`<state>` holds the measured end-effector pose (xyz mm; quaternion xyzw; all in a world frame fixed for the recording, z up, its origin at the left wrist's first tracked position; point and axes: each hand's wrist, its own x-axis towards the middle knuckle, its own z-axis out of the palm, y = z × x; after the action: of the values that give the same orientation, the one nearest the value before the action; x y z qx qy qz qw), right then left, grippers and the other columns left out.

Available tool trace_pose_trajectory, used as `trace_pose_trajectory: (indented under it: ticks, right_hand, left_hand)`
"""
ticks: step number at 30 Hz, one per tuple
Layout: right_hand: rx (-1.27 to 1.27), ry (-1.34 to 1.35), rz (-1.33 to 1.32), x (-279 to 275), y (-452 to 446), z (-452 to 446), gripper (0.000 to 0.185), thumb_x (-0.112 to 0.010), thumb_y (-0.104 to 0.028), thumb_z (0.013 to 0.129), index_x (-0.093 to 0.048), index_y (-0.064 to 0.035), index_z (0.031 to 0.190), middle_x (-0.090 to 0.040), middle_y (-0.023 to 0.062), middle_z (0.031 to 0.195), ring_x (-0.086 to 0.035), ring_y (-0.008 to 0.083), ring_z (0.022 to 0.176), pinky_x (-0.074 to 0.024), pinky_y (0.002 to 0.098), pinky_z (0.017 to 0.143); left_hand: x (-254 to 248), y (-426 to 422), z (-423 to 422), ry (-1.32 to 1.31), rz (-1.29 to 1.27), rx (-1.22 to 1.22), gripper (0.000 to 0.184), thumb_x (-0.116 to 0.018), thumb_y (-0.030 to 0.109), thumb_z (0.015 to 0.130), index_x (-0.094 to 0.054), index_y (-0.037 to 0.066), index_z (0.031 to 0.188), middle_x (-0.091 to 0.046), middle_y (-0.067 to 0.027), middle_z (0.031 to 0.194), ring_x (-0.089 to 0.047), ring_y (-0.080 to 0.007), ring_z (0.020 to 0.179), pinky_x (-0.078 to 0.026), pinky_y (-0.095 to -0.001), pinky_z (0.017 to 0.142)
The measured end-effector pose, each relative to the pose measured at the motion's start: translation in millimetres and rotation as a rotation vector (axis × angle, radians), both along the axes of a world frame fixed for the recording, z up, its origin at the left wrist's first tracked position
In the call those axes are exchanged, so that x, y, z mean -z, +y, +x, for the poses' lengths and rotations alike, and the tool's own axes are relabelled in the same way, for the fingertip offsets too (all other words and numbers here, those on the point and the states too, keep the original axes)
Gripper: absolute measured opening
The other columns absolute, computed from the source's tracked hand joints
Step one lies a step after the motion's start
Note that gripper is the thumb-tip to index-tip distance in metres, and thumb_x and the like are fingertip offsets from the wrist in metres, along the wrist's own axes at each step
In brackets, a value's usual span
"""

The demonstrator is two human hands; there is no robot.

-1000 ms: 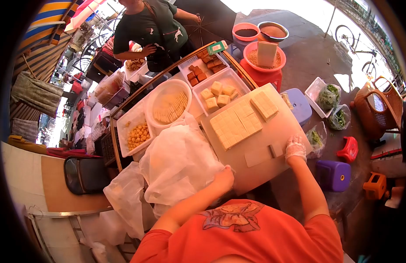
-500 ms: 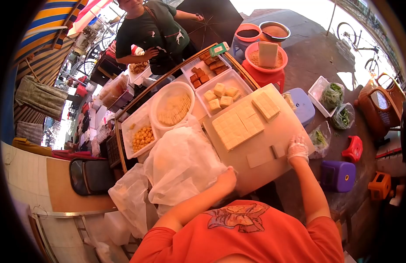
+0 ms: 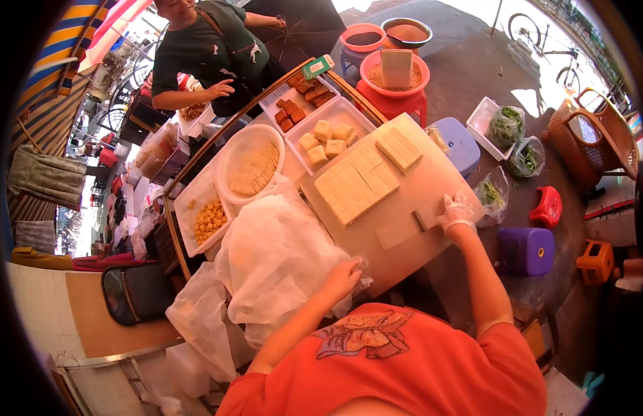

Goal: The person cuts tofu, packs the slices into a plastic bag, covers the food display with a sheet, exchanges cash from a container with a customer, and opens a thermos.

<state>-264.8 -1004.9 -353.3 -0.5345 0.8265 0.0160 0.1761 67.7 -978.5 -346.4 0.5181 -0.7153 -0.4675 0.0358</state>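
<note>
Left hand: placed bare at the near end of the white plastic bags, fingers curled; whether the plastic is grasped in this grip cannot be told. The left hand (image 3: pixel 341 279) is partly edged by clear film.
Right hand: covered by a clear plastic glove; the right hand (image 3: pixel 457 213) is held at the right side of the board, next to the knife. Whether its grip is closed on anything cannot be told.
Plastic bags: heaped to the left of the board; the white plastic bags (image 3: pixel 266 256) are crumpled and piled up to the round bowl.
Knife: laid flat on the board; the broad-bladed knife (image 3: pixel 398 234) is pointed away from the gloved hand.
Board: set at an angle on the surface (image 3: pixel 291 165); on the pale board (image 3: pixel 363 258) are carried a large scored tofu block (image 3: pixel 356 182) and, near its upper right, a smaller slab (image 3: pixel 399 149).
Trays and bowl: beyond the board, pale cubes (image 3: pixel 323 130) and brown pieces (image 3: pixel 289 114) are held in two trays; to the left, thin slices are fanned in a round bowl (image 3: pixel 231 151), and golden balls (image 3: pixel 209 222) are contained in another tray.
Far side: a dark green top is worn by another person (image 3: pixel 221 59), by whom a black umbrella (image 3: pixel 304 31) is held.
</note>
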Motion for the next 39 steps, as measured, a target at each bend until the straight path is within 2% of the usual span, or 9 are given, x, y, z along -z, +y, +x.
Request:
trace_pose_trajectory:
  ticks: [7, 10, 13, 14, 18, 23, 26, 35, 39]
  right_hand:
    - [-0.762, -0.660, -0.395, -72.9, 25.8, 119.3, 0.067, -0.076, -0.034, 0.067, -0.052, -0.0063, 0.124, -0.048, 0.0221, 0.130, -0.043, 0.0358, 0.124, -0.0246, 0.0434, 0.110]
    - [-0.808, -0.615, 0.065, -69.7, 13.0, 149.9, 0.038, -0.071, -0.027, 0.076, -0.060, -0.0047, 0.104, -0.065, 0.0118, 0.096, -0.062, 0.0269, 0.092, -0.0417, 0.0389, 0.095]
    - [0.077, -1.487, 0.309, -82.6, 9.1, 157.5, 0.015, -0.060, -0.019, 0.086, -0.059, -0.0062, 0.092, -0.058, -0.0017, 0.071, -0.056, 0.0125, 0.066, -0.0477, 0.0299, 0.072]
    - [0.028, -1.663, 0.263, -75.5, 8.3, 153.0, 0.010, -0.059, -0.017, 0.087, -0.057, -0.0078, 0.086, -0.051, -0.0048, 0.069, -0.047, 0.0060, 0.061, -0.0390, 0.0231, 0.052]
    - [0.119, -1.849, 0.428, -109.8, 17.2, 149.0, 0.012, -0.065, -0.014, 0.081, -0.056, -0.0083, 0.084, -0.053, -0.0033, 0.070, -0.049, 0.0059, 0.061, -0.0390, 0.0214, 0.053]
    - [-0.157, -1.255, 0.298, -97.8, 24.2, 149.6, 0.017, -0.069, -0.017, 0.077, -0.057, -0.0060, 0.084, -0.059, 0.0011, 0.072, -0.056, 0.0090, 0.069, -0.0449, 0.0248, 0.060]
    - [-0.226, -0.672, 0.026, -79.6, 23.7, 151.8, 0.020, -0.066, -0.016, 0.073, -0.061, -0.0048, 0.089, -0.064, 0.0099, 0.076, -0.064, 0.0263, 0.077, -0.0494, 0.0364, 0.069]
    - [0.453, -2.509, 0.350, -93.8, 40.4, 138.6, 0.042, -0.055, -0.029, 0.088, -0.053, -0.0011, 0.119, -0.056, 0.0170, 0.121, -0.054, 0.0320, 0.111, -0.0437, 0.0450, 0.095]
    - [0.844, -2.589, 0.564, -138.3, 47.0, 142.6, 0.034, -0.048, -0.032, 0.094, -0.060, -0.0010, 0.092, -0.064, 0.0117, 0.088, -0.063, 0.0287, 0.089, -0.0506, 0.0444, 0.086]
  left_hand:
    - [-57.0, 16.2, 8.9, 0.432, 0.364, -0.303, 0.036, -0.060, 0.010, 0.087, -0.057, 0.001, 0.122, -0.062, -0.0006, 0.091, -0.053, -0.0078, 0.078, -0.044, -0.0221, 0.070]
    - [-84.4, 12.7, 18.9, 0.480, 0.360, -0.336, 0.037, -0.063, 0.011, 0.084, -0.056, 0.001, 0.120, -0.057, -0.0001, 0.082, -0.051, -0.0079, 0.073, -0.044, -0.0236, 0.066]
    - [-91.3, 10.0, 42.9, 0.270, 0.055, -0.405, 0.036, -0.064, 0.010, 0.082, -0.055, 0.001, 0.116, -0.054, 0.0007, 0.078, -0.051, -0.0092, 0.069, -0.043, -0.0247, 0.063]
    - [-91.4, 10.7, 50.8, 0.156, -0.074, -0.433, 0.035, -0.064, 0.009, 0.082, -0.055, 0.001, 0.115, -0.054, 0.0013, 0.078, -0.051, -0.0097, 0.068, -0.043, -0.0248, 0.063]
    - [-51.8, 17.7, 83.4, 0.061, -0.386, -0.657, 0.026, -0.061, 0.003, 0.078, -0.058, -0.001, 0.104, -0.056, -0.0021, 0.075, -0.054, -0.0151, 0.069, -0.046, -0.0282, 0.067]
    - [-61.7, 28.5, 91.1, 1.139, 0.403, -1.137, 0.023, -0.049, 0.016, 0.086, -0.059, -0.002, 0.095, -0.063, -0.0103, 0.086, -0.061, -0.0248, 0.084, -0.051, -0.0348, 0.078]
    - [-68.9, 30.4, 86.2, 1.791, 0.822, -0.420, 0.033, -0.041, 0.026, 0.090, -0.060, 0.000, 0.097, -0.066, -0.0157, 0.094, -0.061, -0.0316, 0.095, -0.050, -0.0438, 0.083]
    - [-157.7, 1.2, 60.8, 1.968, 0.737, -0.404, 0.074, -0.054, 0.024, 0.078, -0.024, 0.019, 0.146, -0.046, -0.0166, 0.129, -0.055, -0.0353, 0.093, -0.047, -0.0495, 0.080]
    - [-142.8, -7.8, 72.6, 1.506, 0.185, -0.679, 0.067, -0.057, 0.029, 0.081, -0.032, 0.006, 0.139, -0.050, -0.0102, 0.120, -0.054, -0.0275, 0.099, -0.045, -0.0425, 0.091]
